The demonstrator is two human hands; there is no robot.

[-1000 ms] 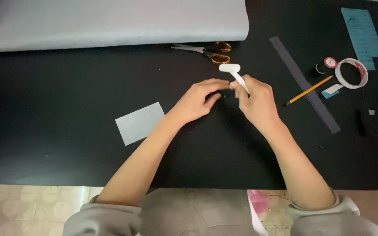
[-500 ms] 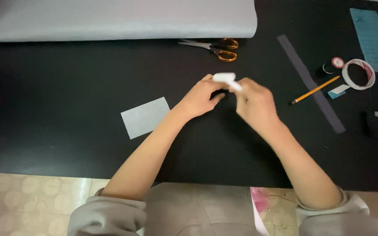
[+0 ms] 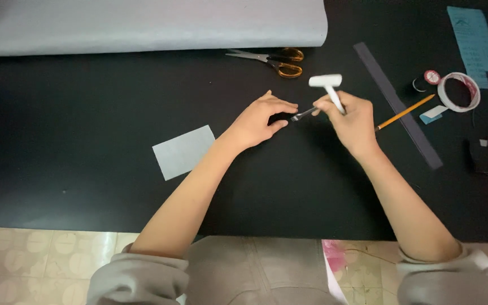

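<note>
Now we are gripping a white mallet (image 3: 329,87) in our right hand (image 3: 352,120), fingers wrapped tight around its handle, raised just above a small metal punch (image 3: 303,114). Our left hand (image 3: 258,120) is resting half-curled beside the punch's tip on the black table (image 3: 86,169). Nearby are lying scissors (image 3: 272,58), a pencil (image 3: 405,112), a tape roll (image 3: 458,91), a blue label (image 3: 474,36) far right, and a grey sheet (image 3: 183,151).

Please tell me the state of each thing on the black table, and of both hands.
Left hand: palm down, fingers flat on the table.
Right hand: closed around white T-shaped tool, raised.
Scissors: closed, lying flat.
Grey roll: partly unrolled.
Grey paper piece: flat, loose.
Tape ring: lying flat.
Pencil: lying beside dark strip.
</note>
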